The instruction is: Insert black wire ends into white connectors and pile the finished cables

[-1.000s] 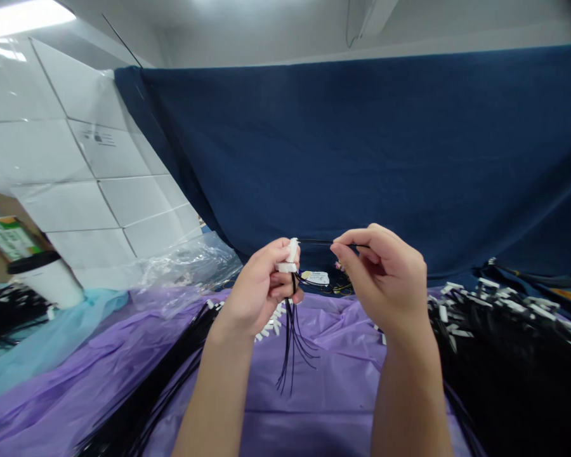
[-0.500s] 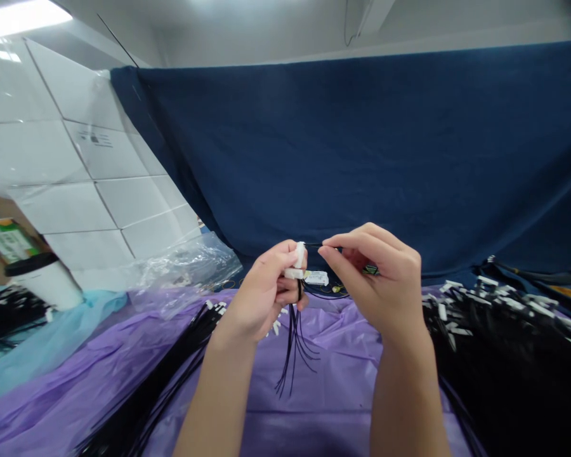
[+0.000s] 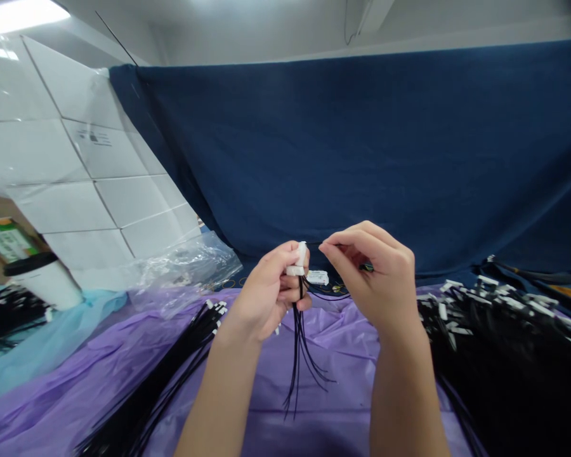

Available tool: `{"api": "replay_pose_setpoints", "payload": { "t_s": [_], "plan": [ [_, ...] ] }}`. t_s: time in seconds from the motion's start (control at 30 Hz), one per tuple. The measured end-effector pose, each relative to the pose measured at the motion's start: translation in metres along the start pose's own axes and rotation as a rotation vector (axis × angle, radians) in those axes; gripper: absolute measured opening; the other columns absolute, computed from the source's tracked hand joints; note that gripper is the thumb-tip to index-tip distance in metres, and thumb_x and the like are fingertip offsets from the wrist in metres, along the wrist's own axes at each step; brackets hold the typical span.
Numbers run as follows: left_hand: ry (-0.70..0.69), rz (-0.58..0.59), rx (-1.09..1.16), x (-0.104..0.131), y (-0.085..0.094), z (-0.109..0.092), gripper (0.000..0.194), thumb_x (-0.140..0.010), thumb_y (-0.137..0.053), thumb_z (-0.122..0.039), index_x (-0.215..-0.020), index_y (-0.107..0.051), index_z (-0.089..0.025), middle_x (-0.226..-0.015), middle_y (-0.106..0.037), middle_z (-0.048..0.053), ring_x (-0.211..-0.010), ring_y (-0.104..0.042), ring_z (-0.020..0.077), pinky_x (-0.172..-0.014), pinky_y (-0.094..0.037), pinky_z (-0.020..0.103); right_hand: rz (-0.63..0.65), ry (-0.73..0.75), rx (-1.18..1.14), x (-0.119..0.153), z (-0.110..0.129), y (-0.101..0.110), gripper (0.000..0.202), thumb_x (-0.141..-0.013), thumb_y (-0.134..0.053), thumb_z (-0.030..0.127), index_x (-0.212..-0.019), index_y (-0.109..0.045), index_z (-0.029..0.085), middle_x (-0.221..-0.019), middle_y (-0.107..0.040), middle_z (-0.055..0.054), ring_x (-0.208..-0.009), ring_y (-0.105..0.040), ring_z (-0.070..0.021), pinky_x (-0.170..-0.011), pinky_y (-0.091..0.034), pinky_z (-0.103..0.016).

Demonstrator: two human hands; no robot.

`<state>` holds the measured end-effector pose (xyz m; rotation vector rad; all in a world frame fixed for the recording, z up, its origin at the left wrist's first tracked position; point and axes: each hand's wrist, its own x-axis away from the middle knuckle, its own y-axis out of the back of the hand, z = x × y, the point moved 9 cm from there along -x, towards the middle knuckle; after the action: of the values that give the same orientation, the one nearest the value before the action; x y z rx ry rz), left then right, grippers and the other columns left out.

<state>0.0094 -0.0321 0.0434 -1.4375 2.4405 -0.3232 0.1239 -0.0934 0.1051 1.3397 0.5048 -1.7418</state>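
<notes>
My left hand [image 3: 271,285] is closed around a white plastic connector [image 3: 301,254], which stands upright between thumb and fingers. A second white piece [image 3: 295,271] lies crosswise just below it. Several thin black wires [image 3: 299,355] hang from under the left fingers, their loose ends fanned out. To the right, my right hand [image 3: 375,266] pinches thumb and forefinger together on what appears to be the end of a black wire, mostly hidden by the fingers. Another stretch of dark wire curves from the left hand toward the right palm. A small gap separates the right fingertips from the connector.
Bundles of black wires with white connectors lie at left [image 3: 171,374] and right [image 3: 509,355] on purple sheeting [image 3: 323,393]. A white cup [image 3: 52,279], clear plastic film [image 3: 185,263] and stacked white boxes [image 3: 128,190] stand left. Dark blue cloth [image 3: 314,152] hangs behind.
The thin black line that bridged the connector and my right fingertips is no longer visible. The hanging wires have swung slightly right and lower; both hands keep nearly the same place.
</notes>
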Motion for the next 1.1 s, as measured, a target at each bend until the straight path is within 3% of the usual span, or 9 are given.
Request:
{"api": "replay_pose_setpoints", "payload": {
  "t_s": [0.4,0.57,0.7,0.77,0.83,0.97,1.1],
  "plan": [
    [0.022,-0.051,0.020,-0.002,0.002,0.004,0.018,-0.084,-0.055,-0.025,-0.072,-0.044,-0.018,-0.056,-0.026,-0.010,-0.041,-0.012,0.0016,-0.037,-0.032,0.015,0.025,-0.033,0.053,0.001,-0.005,-0.002,0.009,-0.087,-0.063,0.015,-0.080,-0.068,0.017,-0.074,-0.058,0.001,-0.060,-0.051,-0.0081,-0.055,-0.042,-0.023],
    [0.020,-0.059,0.055,-0.003,0.004,0.004,0.017,-0.087,-0.054,-0.028,-0.075,-0.046,-0.019,-0.052,-0.024,-0.011,-0.040,-0.015,0.0021,-0.043,-0.043,0.020,0.039,-0.081,0.078,0.002,-0.008,-0.005,0.006,-0.087,-0.064,0.019,-0.085,-0.069,0.019,-0.079,-0.062,0.001,-0.063,-0.055,-0.0096,-0.055,-0.044,-0.023],
    [-0.014,-0.106,0.106,-0.003,0.009,0.001,0.014,-0.086,-0.054,-0.026,-0.077,-0.049,-0.018,-0.051,-0.023,-0.011,-0.040,-0.020,0.0018,-0.052,-0.050,0.024,-0.101,-0.071,0.222,0.001,0.002,0.012,0.017,-0.083,-0.067,0.019,-0.100,-0.069,0.018,-0.101,-0.063,-0.007,-0.092,-0.059,-0.0190,-0.078,-0.048,-0.032],
    [-0.034,-0.150,0.145,-0.004,0.014,0.000,0.013,-0.086,-0.054,-0.025,-0.077,-0.049,-0.017,-0.051,-0.023,-0.011,-0.040,-0.022,0.0016,-0.055,-0.051,0.024,-0.127,-0.071,0.238,0.002,0.008,0.019,0.013,-0.082,-0.068,0.019,-0.095,-0.068,0.018,-0.100,-0.063,-0.007,-0.095,-0.058,-0.0201,-0.082,-0.046,-0.034],
    [-0.053,-0.199,0.196,-0.005,0.019,-0.001,0.013,-0.086,-0.054,-0.024,-0.076,-0.049,-0.017,-0.052,-0.023,-0.011,-0.040,-0.023,0.0017,-0.054,-0.050,0.022,-0.009,-0.122,0.154,0.003,0.005,0.015,0.002,-0.084,-0.066,0.019,-0.085,-0.067,0.020,-0.087,-0.064,-0.002,-0.082,-0.059,-0.0160,-0.073,-0.046,-0.030],
    [-0.157,-0.300,0.295,-0.005,0.030,-0.008,0.010,-0.083,-0.054,-0.015,-0.074,-0.050,-0.014,-0.061,-0.035,-0.006,-0.043,-0.029,0.0008,-0.040,-0.032,0.013,0.408,-0.281,-0.002,0.017,-0.009,-0.020,0.011,-0.087,-0.061,0.022,-0.078,-0.068,0.023,-0.075,-0.065,0.003,-0.066,-0.057,-0.0109,-0.059,-0.043,-0.025],
    [-0.218,-0.324,0.315,-0.006,0.032,-0.012,0.011,-0.082,-0.054,-0.010,-0.072,-0.050,-0.011,-0.068,-0.039,-0.004,-0.046,-0.031,0.0000,-0.038,-0.028,0.012,0.549,-0.329,-0.055,0.023,-0.019,-0.044,0.013,-0.087,-0.059,0.020,-0.082,-0.070,0.023,-0.081,-0.068,0.004,-0.071,-0.059,-0.0107,-0.061,-0.042,-0.025]
  ]
}}
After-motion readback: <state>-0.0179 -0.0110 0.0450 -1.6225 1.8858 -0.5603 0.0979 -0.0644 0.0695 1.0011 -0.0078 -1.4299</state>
